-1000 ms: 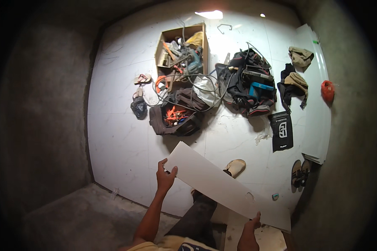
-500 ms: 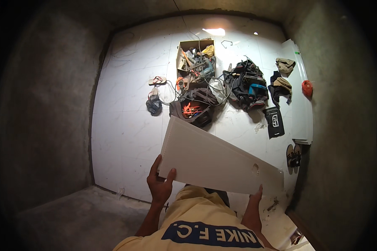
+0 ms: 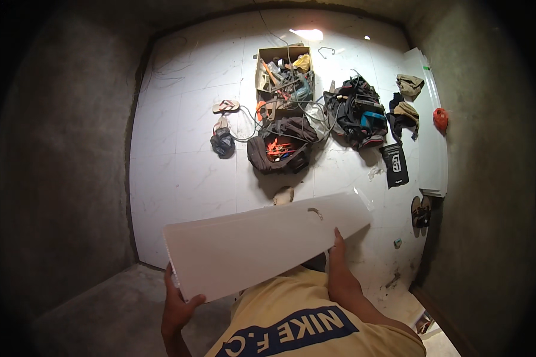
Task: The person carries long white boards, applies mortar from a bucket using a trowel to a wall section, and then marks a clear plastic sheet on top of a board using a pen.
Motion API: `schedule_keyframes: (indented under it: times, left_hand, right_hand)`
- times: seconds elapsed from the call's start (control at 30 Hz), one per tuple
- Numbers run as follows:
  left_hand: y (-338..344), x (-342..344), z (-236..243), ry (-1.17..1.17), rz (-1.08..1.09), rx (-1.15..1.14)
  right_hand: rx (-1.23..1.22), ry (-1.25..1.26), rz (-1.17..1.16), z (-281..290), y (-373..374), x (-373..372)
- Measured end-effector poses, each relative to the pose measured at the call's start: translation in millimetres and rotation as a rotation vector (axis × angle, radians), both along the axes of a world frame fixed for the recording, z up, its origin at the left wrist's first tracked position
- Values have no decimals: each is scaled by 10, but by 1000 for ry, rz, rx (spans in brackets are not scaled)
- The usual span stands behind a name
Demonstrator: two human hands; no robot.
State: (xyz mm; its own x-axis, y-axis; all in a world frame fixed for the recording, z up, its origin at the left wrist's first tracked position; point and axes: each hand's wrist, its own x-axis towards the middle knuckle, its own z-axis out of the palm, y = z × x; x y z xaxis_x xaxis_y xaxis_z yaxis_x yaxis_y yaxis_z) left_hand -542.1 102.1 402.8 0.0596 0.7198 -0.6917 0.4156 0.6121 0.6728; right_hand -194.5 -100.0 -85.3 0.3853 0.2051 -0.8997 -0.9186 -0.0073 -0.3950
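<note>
A long white panel [image 3: 250,250], with a curved cutout near its right end, lies across my front above my legs and yellow shirt. My left hand [image 3: 178,303] grips its lower left corner, thumb on the face and fingers round the ridged end. My right hand [image 3: 339,250] holds the lower edge toward the right end, just below the cutout. A light shoe [image 3: 283,194] shows just beyond the panel's far edge.
Ahead on white tiles are a cardboard box of tools [image 3: 286,77], an open dark bag [image 3: 277,157], a black backpack [image 3: 354,113], cables, flip-flops [image 3: 225,106] and sandals [image 3: 420,211]. Stacked white panels [image 3: 432,160] lie along the right wall; concrete walls [image 3: 71,166] stand either side.
The panel has swung round: its left end has come down and toward me, its right end has risen away from me. My left hand moved down-left, my right hand up-left, both still gripping.
</note>
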Motion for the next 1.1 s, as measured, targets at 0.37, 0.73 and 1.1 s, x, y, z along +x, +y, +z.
schedule_keyframes:
  times: [0.37,0.73,1.1]
  left_hand:
    - [-225,148,517,528,-29,476]
    - [-992,526,873,687,-423,527]
    - [-1188,451,1384,715,-947,830]
  right_hand:
    - [322,199,-146,-457,655,-984]
    - [-75,388,-31,413,917,-916]
    - [821,614,8,47,682,-1436]
